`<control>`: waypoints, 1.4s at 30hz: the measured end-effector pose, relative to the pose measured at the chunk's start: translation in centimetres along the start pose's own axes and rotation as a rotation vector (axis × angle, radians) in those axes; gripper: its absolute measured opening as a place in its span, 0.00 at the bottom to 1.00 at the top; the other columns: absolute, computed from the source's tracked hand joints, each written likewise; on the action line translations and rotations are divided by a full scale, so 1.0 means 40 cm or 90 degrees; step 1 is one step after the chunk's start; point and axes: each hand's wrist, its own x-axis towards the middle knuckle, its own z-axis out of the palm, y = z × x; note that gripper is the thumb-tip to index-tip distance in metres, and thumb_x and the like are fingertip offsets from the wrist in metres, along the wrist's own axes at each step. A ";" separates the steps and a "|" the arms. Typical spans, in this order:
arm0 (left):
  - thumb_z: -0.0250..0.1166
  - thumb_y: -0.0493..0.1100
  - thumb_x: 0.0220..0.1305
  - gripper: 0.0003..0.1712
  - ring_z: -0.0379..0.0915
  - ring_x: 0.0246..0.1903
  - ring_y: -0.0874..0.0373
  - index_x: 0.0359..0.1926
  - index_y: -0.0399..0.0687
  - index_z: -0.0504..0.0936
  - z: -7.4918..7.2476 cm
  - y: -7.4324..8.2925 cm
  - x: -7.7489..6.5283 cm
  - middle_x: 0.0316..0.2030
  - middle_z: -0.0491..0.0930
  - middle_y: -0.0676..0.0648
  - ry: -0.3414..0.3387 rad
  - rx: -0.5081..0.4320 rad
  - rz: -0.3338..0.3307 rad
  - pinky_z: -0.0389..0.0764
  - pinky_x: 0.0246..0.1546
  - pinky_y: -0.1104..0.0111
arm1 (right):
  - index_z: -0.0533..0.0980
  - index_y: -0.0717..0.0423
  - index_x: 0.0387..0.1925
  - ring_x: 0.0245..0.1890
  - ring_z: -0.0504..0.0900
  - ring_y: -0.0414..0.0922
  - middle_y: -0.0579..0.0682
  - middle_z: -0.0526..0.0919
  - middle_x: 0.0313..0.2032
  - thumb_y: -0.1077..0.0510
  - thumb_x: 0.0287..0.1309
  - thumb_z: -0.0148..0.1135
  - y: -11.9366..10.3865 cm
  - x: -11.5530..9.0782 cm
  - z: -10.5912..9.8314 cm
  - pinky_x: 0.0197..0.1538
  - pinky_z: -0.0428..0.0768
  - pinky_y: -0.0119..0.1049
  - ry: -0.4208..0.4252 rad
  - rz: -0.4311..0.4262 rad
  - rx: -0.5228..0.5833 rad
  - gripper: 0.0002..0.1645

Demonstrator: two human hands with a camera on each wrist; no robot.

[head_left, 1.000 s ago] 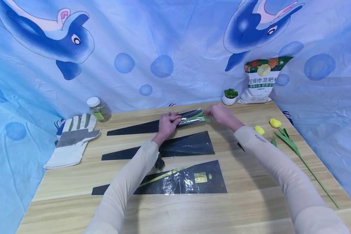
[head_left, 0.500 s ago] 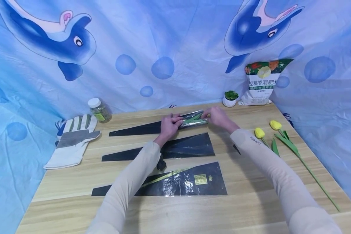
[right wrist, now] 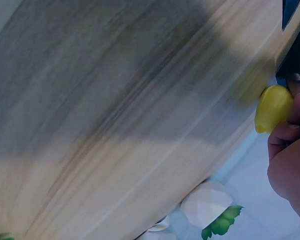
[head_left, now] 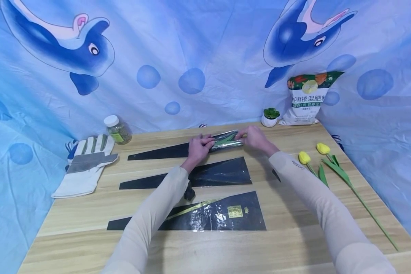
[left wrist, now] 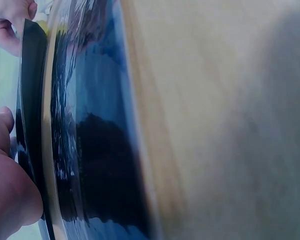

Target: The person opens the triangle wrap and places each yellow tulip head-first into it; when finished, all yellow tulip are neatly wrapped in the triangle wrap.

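Note:
At the back of the table lies a black, clear-fronted flower sleeve (head_left: 161, 151), narrow end to the left. My left hand (head_left: 198, 147) holds it near its middle, thumb and fingers at its edges. At the sleeve's wide right end, my right hand (head_left: 254, 137) pinches a yellow tulip (right wrist: 273, 109) just under its bloom. Its green leaves (head_left: 226, 140) show inside the sleeve, through the clear film. Most of the stem is hidden. Two more black sleeves lie flat in front: a plain one (head_left: 222, 173) and one with gold print (head_left: 219, 215).
Two yellow tulips (head_left: 323, 148) lie at the right, one partly behind my right sleeve. A fertilizer bag (head_left: 305, 99) and a small potted plant (head_left: 270, 117) stand at the back right. At the left are a lidded jar (head_left: 119, 131) and work gloves (head_left: 85, 165).
My right hand has moved slightly left to the sleeve's mouth, and the tulip's leaves have slid deeper into the sleeve. My left hand has stayed on the sleeve. Little differs over the last half second.

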 end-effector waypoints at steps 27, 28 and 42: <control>0.66 0.41 0.69 0.13 0.57 0.70 0.37 0.50 0.42 0.87 -0.005 -0.001 -0.003 0.57 0.80 0.43 -0.009 -0.002 0.013 0.42 0.73 0.45 | 0.79 0.69 0.51 0.46 0.81 0.60 0.63 0.84 0.43 0.70 0.56 0.68 0.082 -0.037 -0.050 0.52 0.78 0.53 0.003 -0.020 -0.012 0.19; 0.66 0.41 0.69 0.13 0.57 0.70 0.37 0.50 0.42 0.87 -0.005 0.000 -0.003 0.57 0.80 0.44 -0.010 0.000 0.012 0.41 0.73 0.45 | 0.80 0.69 0.51 0.45 0.82 0.60 0.63 0.84 0.42 0.70 0.56 0.68 0.080 -0.036 -0.049 0.52 0.78 0.53 0.006 -0.021 -0.012 0.19; 0.66 0.41 0.68 0.12 0.57 0.71 0.38 0.50 0.42 0.87 -0.001 0.009 -0.004 0.57 0.80 0.43 -0.011 -0.003 0.009 0.39 0.72 0.43 | 0.82 0.66 0.49 0.38 0.83 0.55 0.59 0.85 0.38 0.68 0.55 0.70 0.046 -0.027 -0.030 0.46 0.81 0.50 0.019 -0.033 0.042 0.18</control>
